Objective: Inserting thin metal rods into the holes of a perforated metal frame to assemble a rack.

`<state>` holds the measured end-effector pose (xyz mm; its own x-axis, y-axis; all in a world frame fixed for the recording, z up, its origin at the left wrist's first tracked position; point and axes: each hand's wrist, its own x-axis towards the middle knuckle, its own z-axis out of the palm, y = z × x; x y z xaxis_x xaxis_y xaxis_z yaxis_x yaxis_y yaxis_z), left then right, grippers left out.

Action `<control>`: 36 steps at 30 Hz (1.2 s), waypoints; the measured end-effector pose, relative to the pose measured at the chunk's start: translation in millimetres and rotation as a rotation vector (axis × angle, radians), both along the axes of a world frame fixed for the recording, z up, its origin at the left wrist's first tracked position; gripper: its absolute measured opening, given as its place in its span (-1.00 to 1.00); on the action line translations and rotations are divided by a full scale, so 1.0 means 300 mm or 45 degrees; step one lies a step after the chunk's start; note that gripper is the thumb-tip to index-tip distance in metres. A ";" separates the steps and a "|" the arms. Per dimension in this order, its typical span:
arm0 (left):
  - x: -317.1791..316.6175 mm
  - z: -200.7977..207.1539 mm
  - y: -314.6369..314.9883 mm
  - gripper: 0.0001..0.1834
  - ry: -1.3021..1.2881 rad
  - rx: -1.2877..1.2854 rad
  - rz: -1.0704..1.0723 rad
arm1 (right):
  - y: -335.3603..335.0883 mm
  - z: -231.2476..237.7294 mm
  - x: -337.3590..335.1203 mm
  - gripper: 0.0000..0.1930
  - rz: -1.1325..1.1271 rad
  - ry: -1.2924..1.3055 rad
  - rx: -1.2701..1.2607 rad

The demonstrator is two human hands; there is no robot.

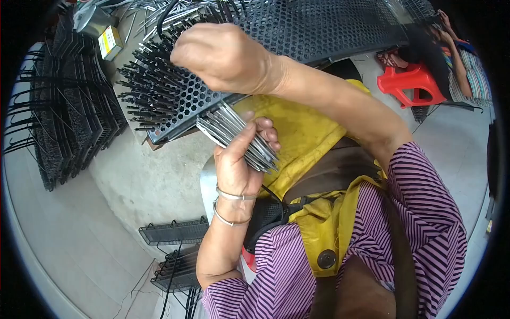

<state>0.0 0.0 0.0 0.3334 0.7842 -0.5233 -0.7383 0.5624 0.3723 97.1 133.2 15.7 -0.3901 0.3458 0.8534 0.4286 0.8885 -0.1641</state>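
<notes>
My left hand [238, 157] is wrapped round a bundle of thin silvery metal rods [226, 125], held at a slant close to the board's near edge. Above the left part of the black perforated board [313, 26] my right hand [220, 57] is closed, its back toward me. The fingertips are hidden, so I cannot make out what they hold, if anything. Beneath and around that hand, many slim black pieces [151, 87] stand upright in the board's holes.
Loose silvery rods [151, 10] lie behind the board, beside a metal can [94, 22] and a yellow-and-white box [109, 42]. Stacked black wire racks [69, 101] stand at left, more racks [178, 231] at lower left. A person [459, 69] sits near a red stool [413, 85] at right.
</notes>
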 end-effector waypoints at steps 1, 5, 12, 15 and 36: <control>0.003 0.006 -0.001 -0.69 0.002 -0.006 0.000 | -0.006 0.007 0.000 -0.86 -0.005 -0.177 -0.072; -0.009 -0.008 0.007 -0.71 0.007 0.047 -0.022 | -0.037 0.038 -0.011 -0.88 -0.147 -0.493 -0.318; -0.007 -0.004 0.007 -0.72 -0.013 0.076 -0.038 | -0.195 0.099 0.094 -0.76 -0.064 -0.170 -1.412; 0.005 0.001 0.005 -0.75 0.112 0.167 -0.107 | -0.223 0.037 0.126 -0.78 0.176 0.104 -1.611; 0.011 0.040 -0.092 -0.81 0.527 0.305 -0.293 | -0.337 0.013 0.222 -0.92 0.121 0.863 -2.008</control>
